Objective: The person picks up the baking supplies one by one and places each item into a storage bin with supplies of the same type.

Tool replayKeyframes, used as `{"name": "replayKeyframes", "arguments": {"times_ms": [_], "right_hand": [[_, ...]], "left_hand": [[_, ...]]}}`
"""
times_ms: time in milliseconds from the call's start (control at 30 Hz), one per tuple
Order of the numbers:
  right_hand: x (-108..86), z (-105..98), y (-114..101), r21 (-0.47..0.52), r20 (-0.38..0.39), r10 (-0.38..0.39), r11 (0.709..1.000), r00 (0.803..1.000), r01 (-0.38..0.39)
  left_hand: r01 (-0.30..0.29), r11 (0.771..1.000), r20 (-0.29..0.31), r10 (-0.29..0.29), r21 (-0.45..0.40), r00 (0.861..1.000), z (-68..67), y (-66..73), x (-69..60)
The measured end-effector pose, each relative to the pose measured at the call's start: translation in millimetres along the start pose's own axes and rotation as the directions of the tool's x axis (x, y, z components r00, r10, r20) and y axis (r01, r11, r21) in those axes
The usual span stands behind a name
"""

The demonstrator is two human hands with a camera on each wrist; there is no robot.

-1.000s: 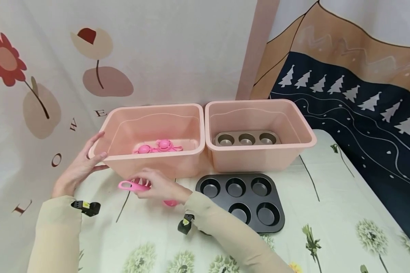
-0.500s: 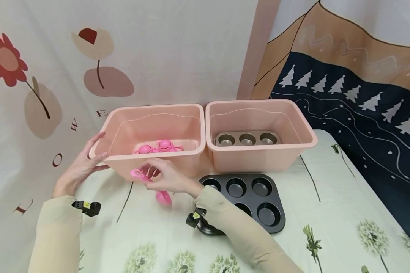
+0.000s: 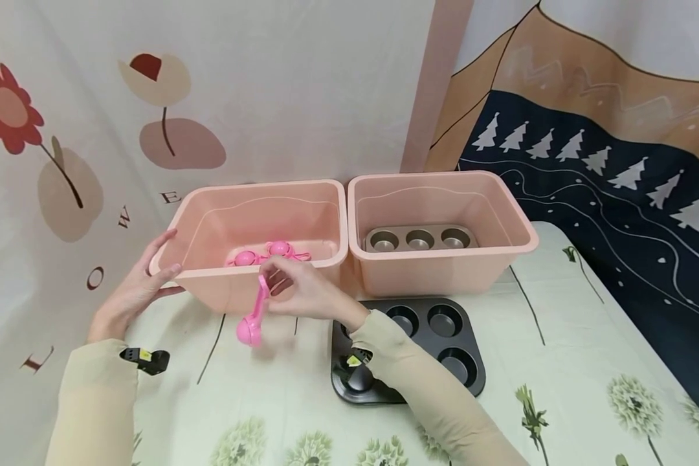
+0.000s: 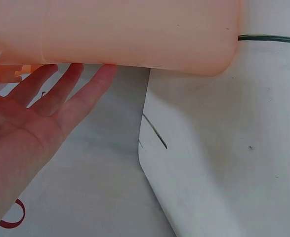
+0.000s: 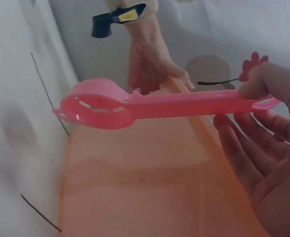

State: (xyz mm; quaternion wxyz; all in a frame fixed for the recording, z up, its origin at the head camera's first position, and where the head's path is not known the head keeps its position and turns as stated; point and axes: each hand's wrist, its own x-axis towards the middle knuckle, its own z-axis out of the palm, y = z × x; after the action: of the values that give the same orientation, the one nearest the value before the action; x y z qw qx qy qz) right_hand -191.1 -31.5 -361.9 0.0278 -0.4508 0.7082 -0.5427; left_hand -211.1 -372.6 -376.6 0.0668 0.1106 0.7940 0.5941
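The right hand (image 3: 311, 292) pinches the handle end of a pink plastic tool (image 3: 248, 331) in front of the left bin's wall; its round, slotted head hangs below. Held sideways across the right wrist view, the pink tool (image 5: 179, 104) has thumb and fingers of the right hand (image 5: 278, 143) at its handle. The left hand (image 3: 129, 290) grips the front left corner of the left pink bin (image 3: 215, 283), thumb on the rim. Fingertips of the left hand (image 4: 41, 116) touch the bin's outside in the left wrist view. More pink tools (image 3: 279, 248) lie inside that bin.
Right beside stands a second pink bin (image 3: 422, 277) holding a brown-grey muffin pan (image 3: 421, 239). A black muffin pan (image 3: 425, 343) lies on the table before it, partly under the right forearm. Printed cloths hang behind.
The right hand has moved right and up toward the left bin's front rim, turning the tool from roughly level to hanging head down. The left hand has kept its place on the bin.
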Motion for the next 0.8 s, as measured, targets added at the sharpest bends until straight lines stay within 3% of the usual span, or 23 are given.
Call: {"name": "replayKeyframes", "arguments": {"times_ms": [200, 367, 600, 800], "right_hand": [[-4.5, -15, -3, 0.053, -0.058, -0.026, 0.998, 0.998, 0.029], [-2.5, -27, -4, 0.032, -0.150, -0.060, 0.997, 0.987, 0.065], [0.7, -39, -8, 0.100, -0.195, 0.040, 0.995, 0.980, -0.021], [5.3, -50, -13, 0.223, -0.232, 0.078, 0.974, 0.970, -0.025]], "left_hand": [[0.017, 1.000, -0.003, -0.017, -0.015, 1.000, -0.1, -1.1, 0.2], [0.016, 1.000, -0.008, -0.016, -0.014, 1.000, -2.4, -1.3, -1.0], [0.010, 1.000, -0.007, -0.009, 0.025, 1.000, -2.6, -0.7, -2.4], [0.007, 1.000, -0.003, -0.007, 0.014, 1.000, 0.5, 0.4, 0.0]]}}
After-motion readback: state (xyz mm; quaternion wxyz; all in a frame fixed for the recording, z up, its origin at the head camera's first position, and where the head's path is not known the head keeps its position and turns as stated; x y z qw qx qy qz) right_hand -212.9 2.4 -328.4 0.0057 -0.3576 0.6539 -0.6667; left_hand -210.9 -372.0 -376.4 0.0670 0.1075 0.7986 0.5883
